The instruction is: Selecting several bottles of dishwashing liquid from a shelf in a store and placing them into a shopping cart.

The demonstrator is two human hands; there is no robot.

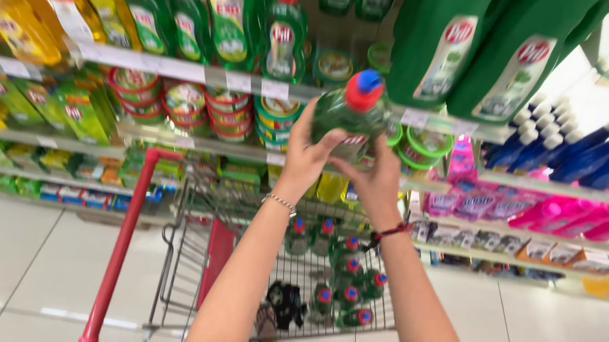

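1. I stand in a shop aisle on a pale tiled floor, facing shelves packed with bottles: yellow ones far left, green ones in the middle, blue and pink ones to the right.
2. Below me is a wire trolley with a red handle (several green bottles with red caps already lie in its basket).
3. My left hand, a thin bracelet at its wrist, wraps its fingers around the green bottle.
4. That bottle, red-capped with a blue tip, is raised above the trolley, before the middle shelf.
5. My right hand cups it from beneath, fingers pressed against its base.
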